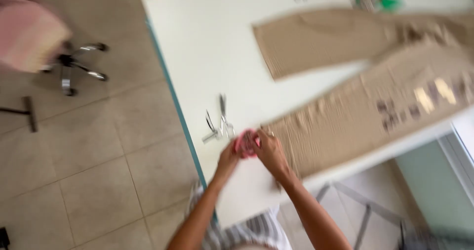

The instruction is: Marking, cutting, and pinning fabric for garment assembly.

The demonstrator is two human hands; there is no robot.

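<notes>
2 arms reach out over white table (pixel 207 42). Left hand (pixel 228 158) and right hand (pixel 270 153) meet, both gripping small pink thing (pixel 245 144), maybe tape; picture blurry. Scissors (pixel 221 121) just beside, cardboard (pixel 375 106) near.

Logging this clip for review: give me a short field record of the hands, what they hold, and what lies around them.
view: head camera, blurred
left hand: on the small pink object
right hand: also on the pink object, grip unclear
surface: white table
near hands: metal scissors
right of hands: large cardboard sheets
floor: pink wheeled chair
</notes>
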